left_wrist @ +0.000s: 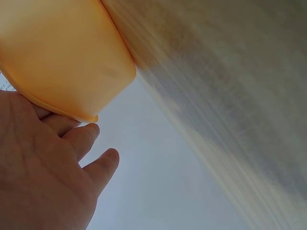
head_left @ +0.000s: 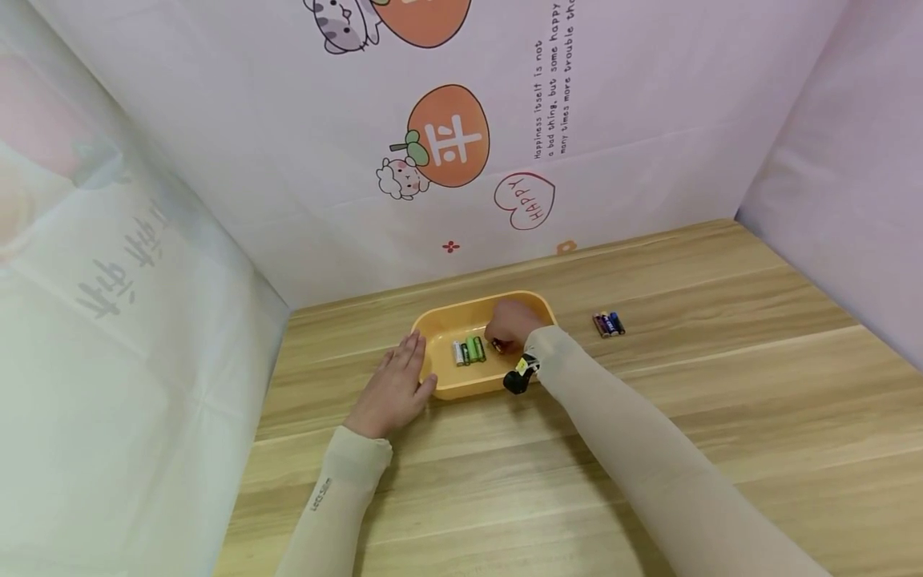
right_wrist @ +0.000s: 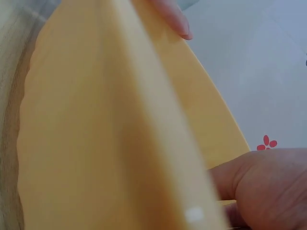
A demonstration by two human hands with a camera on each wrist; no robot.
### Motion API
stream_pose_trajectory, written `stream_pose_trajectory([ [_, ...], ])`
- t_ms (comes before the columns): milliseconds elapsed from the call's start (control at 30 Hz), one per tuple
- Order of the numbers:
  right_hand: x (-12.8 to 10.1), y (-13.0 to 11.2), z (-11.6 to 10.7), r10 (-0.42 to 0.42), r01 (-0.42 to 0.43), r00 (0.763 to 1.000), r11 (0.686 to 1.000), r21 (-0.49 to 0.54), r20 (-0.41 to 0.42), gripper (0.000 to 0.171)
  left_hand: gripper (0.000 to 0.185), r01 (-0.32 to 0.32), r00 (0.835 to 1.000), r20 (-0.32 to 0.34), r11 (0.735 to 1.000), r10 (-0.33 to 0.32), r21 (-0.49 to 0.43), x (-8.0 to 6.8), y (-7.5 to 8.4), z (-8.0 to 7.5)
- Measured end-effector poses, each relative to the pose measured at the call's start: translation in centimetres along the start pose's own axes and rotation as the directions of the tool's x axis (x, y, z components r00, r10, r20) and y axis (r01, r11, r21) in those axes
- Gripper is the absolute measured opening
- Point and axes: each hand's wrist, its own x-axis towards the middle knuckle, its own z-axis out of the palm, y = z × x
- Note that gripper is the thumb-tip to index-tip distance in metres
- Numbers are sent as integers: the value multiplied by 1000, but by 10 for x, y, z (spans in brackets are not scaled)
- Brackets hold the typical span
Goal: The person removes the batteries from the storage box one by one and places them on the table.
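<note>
From my distant place I judge the work as partway: a row of four batteries lies inside the yellow tray, while a small group of batteries remains on the counter at right. My left hand is relaxed, its extended fingers on the tray's left rim, and my right hand, inside at right, seems to pinch a dark battery. That battery is partly hidden, the tray wall covers the right fingertips in the right wrist view, and I cannot read the labels.

R hand prob. in tray

Two pale beige sleeves, dark lettering left, black device at right wrist.
</note>
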Motion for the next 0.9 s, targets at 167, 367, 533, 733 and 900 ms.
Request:
stream_pose_trajectory([
  [167, 1, 0, -1, 20, -20, 1000, 1000, -15, -10, 15, 68, -2, 1000, 4, 1000, 2, -7, 0, 1, -1],
  [367, 0, -2, -1, 31, -32, 999, 998, -57, -19, 15, 67, -8, 1000, -7, 1000, 8, -4, 0, 1, -1],
  [533, 0, -1, -1, -19, 18, 1000, 996, -89, -12, 18, 67, -9, 1000, -5, 1000, 9, -4, -1, 0, 1],
  [733, -5, 2, -4, -86, 86, 996, 996, 3, -33, 16, 67, -3, 1000, -3, 1000, 3, -13, -1, 1, 1],
  [900, -5, 8, -4, -92, 97, 995, 989, 115, -49, 19, 67, 4, 1000, -1, 1000, -4, -11, -1, 1, 0],
])
